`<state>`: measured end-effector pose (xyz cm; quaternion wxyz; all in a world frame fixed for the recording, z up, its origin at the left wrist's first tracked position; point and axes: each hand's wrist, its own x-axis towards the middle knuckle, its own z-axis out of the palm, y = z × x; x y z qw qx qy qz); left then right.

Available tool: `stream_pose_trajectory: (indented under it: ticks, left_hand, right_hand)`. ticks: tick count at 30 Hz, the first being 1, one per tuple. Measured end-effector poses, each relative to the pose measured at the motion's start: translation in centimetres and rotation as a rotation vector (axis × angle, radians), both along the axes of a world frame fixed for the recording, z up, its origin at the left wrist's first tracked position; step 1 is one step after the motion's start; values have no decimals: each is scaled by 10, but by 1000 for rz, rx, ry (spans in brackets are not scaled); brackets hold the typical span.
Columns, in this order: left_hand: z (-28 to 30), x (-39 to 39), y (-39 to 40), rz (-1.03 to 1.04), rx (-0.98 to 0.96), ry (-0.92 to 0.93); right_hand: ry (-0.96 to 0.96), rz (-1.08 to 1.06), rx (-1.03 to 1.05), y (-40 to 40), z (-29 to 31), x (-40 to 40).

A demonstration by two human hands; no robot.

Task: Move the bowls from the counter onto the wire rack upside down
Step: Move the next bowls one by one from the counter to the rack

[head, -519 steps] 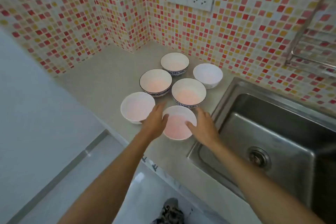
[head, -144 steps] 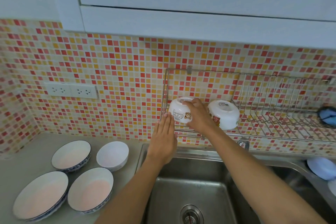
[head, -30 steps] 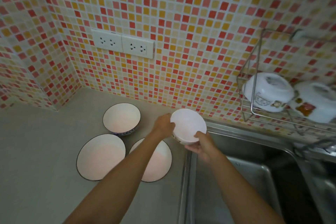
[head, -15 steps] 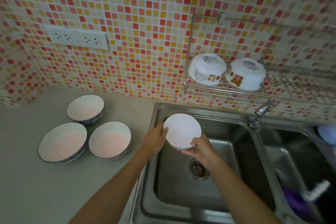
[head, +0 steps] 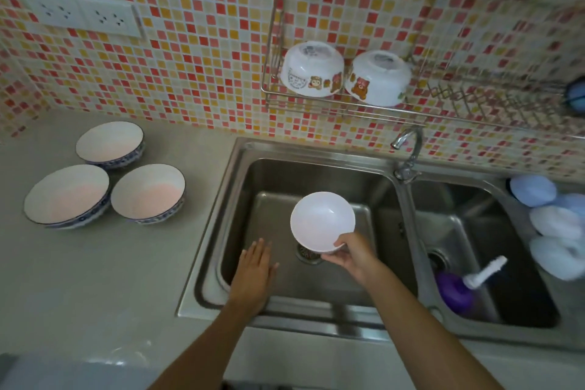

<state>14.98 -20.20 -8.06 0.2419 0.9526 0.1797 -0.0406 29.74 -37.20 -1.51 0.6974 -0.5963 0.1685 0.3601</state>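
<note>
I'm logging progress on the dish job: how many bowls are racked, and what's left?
Two bowls sit upside down on the wire rack. The right hand holds a white bowl, upright, above the sink. Three bowls wait on the counter.

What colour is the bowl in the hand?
Plain white bowl, held by the right hand; head view.

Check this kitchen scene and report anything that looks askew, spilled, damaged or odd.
Nothing looks spilled or broken. The right of the two upturned bowls on the wire rack sits tilted, leaning toward the rack's front edge, while its neighbour sits squarer. The white bowl in the right hand is still mouth-up over the sink.
</note>
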Motion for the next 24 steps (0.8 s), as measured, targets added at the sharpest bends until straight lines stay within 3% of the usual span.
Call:
stream_pose_trajectory:
  ticks: [7, 24]
  left_hand:
    - [-12, -11, -1, 54, 31, 41]
    - [-23, -13, -1, 41, 44, 11]
  right_hand:
    - [-47, -51, -154, -24, -22, 0]
    - [-335, 150, -650, -29, -50, -6]
